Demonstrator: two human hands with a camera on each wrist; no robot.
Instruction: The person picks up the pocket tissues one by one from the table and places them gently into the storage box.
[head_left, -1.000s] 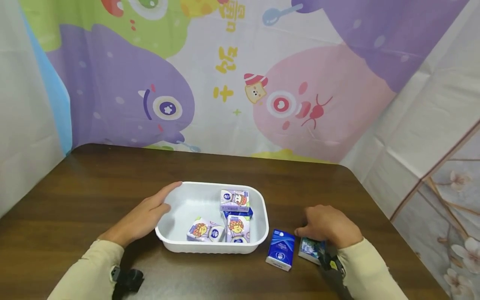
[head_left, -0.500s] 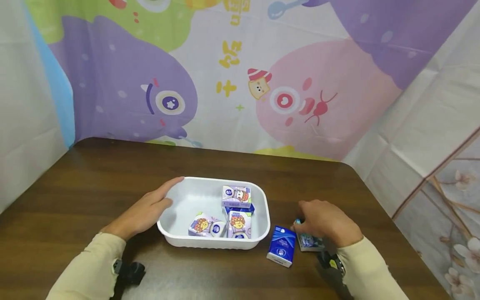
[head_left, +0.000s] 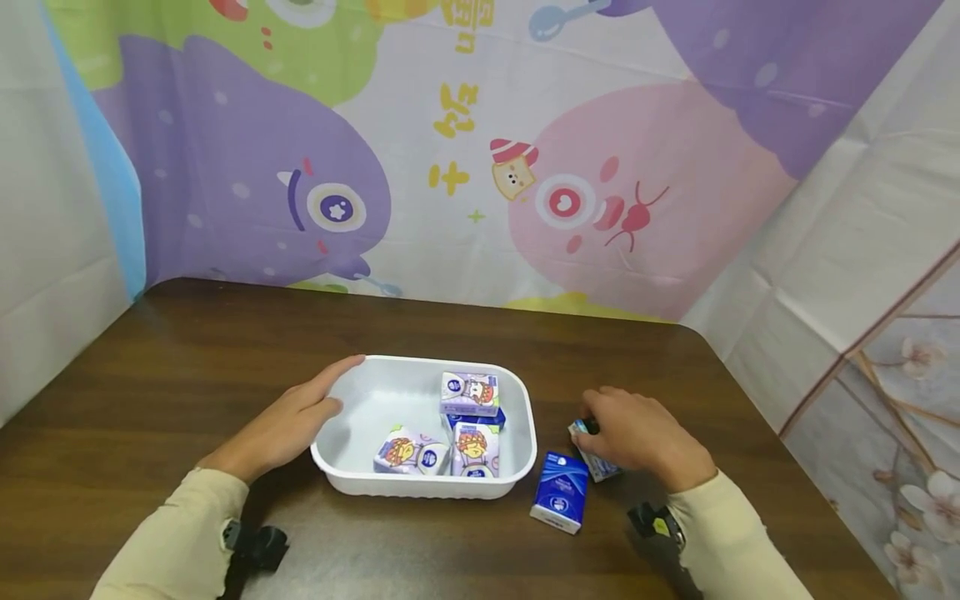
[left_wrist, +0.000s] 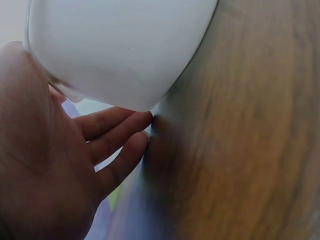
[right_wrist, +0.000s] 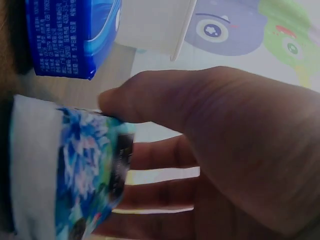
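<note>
Right grip (head_left: 636,433): pinching floral pack (right_wrist: 85,165) — slanted lengthwise, far-left to near-right; just right of blue pack (head_left: 561,487), beyond white tub (head_left: 405,485).

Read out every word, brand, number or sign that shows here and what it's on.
Probably "干饭": yellow characters, sideways on the backdrop; the third one is unclear.
Blue pack on the table: logo, small print and digits, too small or blurred.
Flowered pack in the right hand: dark label, too blurred.
Cartoon packs in the white tub: labels, too small.
</note>
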